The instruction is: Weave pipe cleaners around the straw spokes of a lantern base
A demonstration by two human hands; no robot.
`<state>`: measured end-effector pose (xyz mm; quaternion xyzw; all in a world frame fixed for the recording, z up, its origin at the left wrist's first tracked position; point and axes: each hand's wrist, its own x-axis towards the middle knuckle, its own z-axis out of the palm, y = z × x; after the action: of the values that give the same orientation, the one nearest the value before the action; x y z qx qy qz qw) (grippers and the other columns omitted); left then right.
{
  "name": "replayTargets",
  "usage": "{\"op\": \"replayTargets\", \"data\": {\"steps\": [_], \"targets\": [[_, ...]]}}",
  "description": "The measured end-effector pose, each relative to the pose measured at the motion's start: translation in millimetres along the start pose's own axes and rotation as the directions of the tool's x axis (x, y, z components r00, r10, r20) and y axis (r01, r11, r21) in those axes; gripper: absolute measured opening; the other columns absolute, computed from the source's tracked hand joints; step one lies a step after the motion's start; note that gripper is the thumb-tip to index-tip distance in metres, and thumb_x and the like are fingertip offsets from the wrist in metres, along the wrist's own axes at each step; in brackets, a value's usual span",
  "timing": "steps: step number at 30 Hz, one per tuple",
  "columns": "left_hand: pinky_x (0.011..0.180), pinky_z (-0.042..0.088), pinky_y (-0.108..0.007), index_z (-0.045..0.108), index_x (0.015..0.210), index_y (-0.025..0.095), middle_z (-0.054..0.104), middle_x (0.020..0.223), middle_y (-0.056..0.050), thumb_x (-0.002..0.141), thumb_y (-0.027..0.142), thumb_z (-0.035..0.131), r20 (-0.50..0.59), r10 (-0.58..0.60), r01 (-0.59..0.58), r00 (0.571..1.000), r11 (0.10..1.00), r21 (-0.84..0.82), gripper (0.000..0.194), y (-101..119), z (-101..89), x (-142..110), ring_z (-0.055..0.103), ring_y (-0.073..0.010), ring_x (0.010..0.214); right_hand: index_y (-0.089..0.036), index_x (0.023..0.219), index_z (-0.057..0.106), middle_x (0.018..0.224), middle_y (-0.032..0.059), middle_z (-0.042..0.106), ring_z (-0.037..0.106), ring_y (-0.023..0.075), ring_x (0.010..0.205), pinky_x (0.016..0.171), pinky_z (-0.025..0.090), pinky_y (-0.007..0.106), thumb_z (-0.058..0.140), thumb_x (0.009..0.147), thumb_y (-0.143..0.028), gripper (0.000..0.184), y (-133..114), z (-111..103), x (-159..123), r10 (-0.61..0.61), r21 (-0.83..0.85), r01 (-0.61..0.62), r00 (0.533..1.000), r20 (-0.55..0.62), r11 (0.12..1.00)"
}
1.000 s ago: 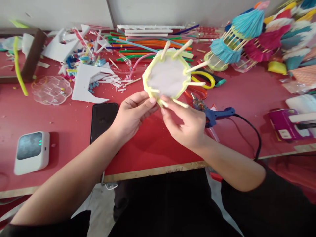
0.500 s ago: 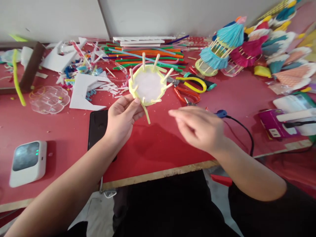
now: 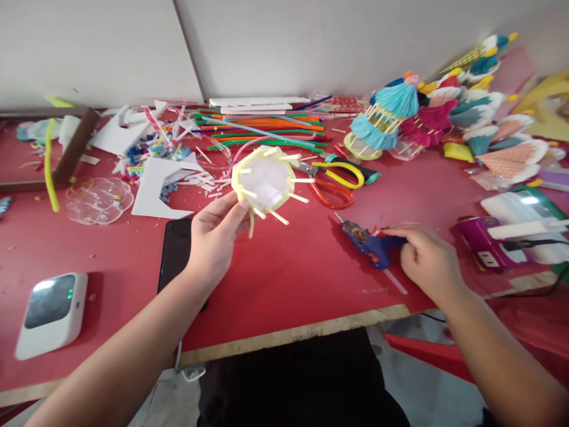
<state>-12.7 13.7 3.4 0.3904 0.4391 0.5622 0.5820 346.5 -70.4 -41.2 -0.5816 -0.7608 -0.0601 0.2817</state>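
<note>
Red tabletop (image 3: 275, 284) lies beneath. Our left hand (image 3: 213, 240) pinches the yellow-rimmed disc (image 3: 267, 182) at its near-left edge, seemingly light, fragile; rim holds suit best. Our right hand (image 3: 429, 258) meets the glue gun (image 3: 371, 246), grip unclear.

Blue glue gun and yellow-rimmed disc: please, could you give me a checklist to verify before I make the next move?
1. Left hand holds the yellow-rimmed disc at its edge: ok.
2. Right hand is at the handle of the blue glue gun: ok; how firm the grip is, cannot tell.
3. Nozzle is apart from the scissors: ok.
4. Glue gun is hot: cannot tell.
5. No loose strip end at the rim: not ok, one hangs down.
6. Sticks are firmly fixed: cannot tell.
</note>
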Motion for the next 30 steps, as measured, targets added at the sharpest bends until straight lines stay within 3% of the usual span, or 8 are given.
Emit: {"op": "replayTargets", "data": {"steps": [6, 11, 16, 18, 20, 22, 25, 30], "targets": [[0.081, 0.062, -0.029, 0.080, 0.090, 0.028, 0.081, 0.097, 0.000, 0.077, 0.032, 0.083, -0.019, 0.015, -0.014, 1.000, 1.000, 0.016, 0.014, 0.8, 0.4, -0.2, 0.075, -0.0167, 0.089, -0.037, 0.099, 0.068, 0.099, 0.0057, 0.076, 0.074, 0.0349, 0.099, 0.088, 0.058, 0.051, 0.042, 0.083, -0.001, 0.047, 36.7, -14.8, 13.6, 0.090, -0.042, -0.090, 0.996, -0.019, 0.995], [0.081, 0.061, -0.028, 0.082, 0.097, 0.026, 0.080, 0.090, -0.001, 0.081, 0.033, 0.080, 0.012, 0.154, -0.152, 0.988, 0.960, 0.233, 0.017, 1.9, -2.6, -4.1, 0.073, -0.0166, 0.085, -0.034, 0.126, 0.063, 0.106, 0.0095, 0.078, 0.074, 0.0306, 0.097, 0.086, 0.056, 0.044, 0.051, 0.091, -0.013, 0.042, 28.3, -11.3, 53.8, 0.113, -0.160, -0.132, 0.986, -0.122, 0.978], [0.078, 0.057, -0.024, 0.082, 0.101, 0.025, 0.077, 0.087, -0.001, 0.086, 0.028, 0.075, 0.122, 0.309, -0.330, 0.943, 0.832, 0.446, 0.017, -0.3, -8.1, -7.7, 0.070, -0.0138, 0.080, -0.021, 0.116, 0.069, 0.111, 0.0126, 0.076, 0.073, 0.0304, 0.102, 0.091, 0.059, 0.043, 0.061, 0.088, -0.026, 0.029, -5.5, 23.5, 107.0, -0.118, -0.118, 0.129, 0.988, 0.095, 0.985], [0.070, 0.055, -0.023, 0.081, 0.102, 0.023, 0.075, 0.083, -0.001, 0.087, 0.026, 0.072, 0.177, 0.388, -0.423, 0.904, 0.763, 0.489, 0.017, -3.2, -10.2, -6.9, 0.067, -0.0126, 0.074, -0.013, 0.114, 0.070, 0.110, 0.0161, 0.076, 0.073, 0.0326, 0.101, 0.089, 0.059, 0.045, 0.061, 0.083, -0.020, 0.034, -14.1, 36.7, 126.1, -0.078, -0.195, 0.138, 0.955, 0.287, 0.971], [0.064, 0.053, -0.023, 0.081, 0.101, 0.021, 0.074, 0.080, -0.002, 0.088, 0.024, 0.070, 0.230, 0.444, -0.496, 0.866, 0.705, 0.507, 0.018, -5.8, -11.4, -5.3, 0.065, -0.0124, 0.069, -0.010, 0.110, 0.070, 0.108, 0.0184, 0.075, 0.072, 0.0330, 0.102, 0.090, 0.057, 0.044, 0.058, 0.081, -0.017, 0.032, -19.2, 44.5, 142.3, 0.025, -0.313, 0.138, 0.884, 0.467, 0.940], [0.061, 0.052, -0.022, 0.081, 0.101, 0.020, 0.072, 0.079, -0.003, 0.088, 0.022, 0.068, 0.271, 0.458, -0.530, 0.847, 0.682, 0.504, 0.018, -7.2, -11.8, -3.8, 0.064, -0.0122, 0.068, -0.012, 0.103, 0.071, 0.105, 0.0165, 0.075, 0.071, 0.0311, 0.099, 0.089, 0.055, 0.041, 0.059, 0.081, -0.018, 0.026, -22.7, 45.8, 154.1, 0.103, -0.375, 0.138, 0.825, 0.556, 0.917], [0.060, 0.050, -0.022, 0.080, 0.102, 0.020, 0.070, 0.077, -0.003, 0.089, 0.021, 0.067, 0.300, 0.433, -0.527, 0.850, 0.687, 0.500, 0.019, -6.6, -11.7, -3.2, 0.062, -0.0115, 0.067, -0.016, 0.095, 0.071, 0.100, 0.0117, 0.075, 0.070, 0.0274, 0.092, 0.077, 0.053, 0.035, 0.062, 0.079, -0.022, 0.019, -29.4, 35.4, 160.7, 0.154, -0.408, 0.115, 0.807, 0.570, 0.906], [0.059, 0.049, -0.022, 0.081, 0.101, 0.017, 0.070, 0.076, -0.003, 0.087, 0.021, 0.067, 0.277, 0.398, -0.484, 0.875, 0.691, 0.537, 0.020, -1.9, -10.9, -4.7, 0.060, -0.0114, 0.065, -0.019, 0.084, 0.065, 0.087, 0.0118, 0.073, 0.067, 0.0263, 0.081, 0.064, 0.043, 0.032, 0.065, 0.079, -0.030, 0.012, -40.8, -6.1, 145.4, 0.293, -0.550, 0.013, 0.835, 0.465, 0.835]]}}
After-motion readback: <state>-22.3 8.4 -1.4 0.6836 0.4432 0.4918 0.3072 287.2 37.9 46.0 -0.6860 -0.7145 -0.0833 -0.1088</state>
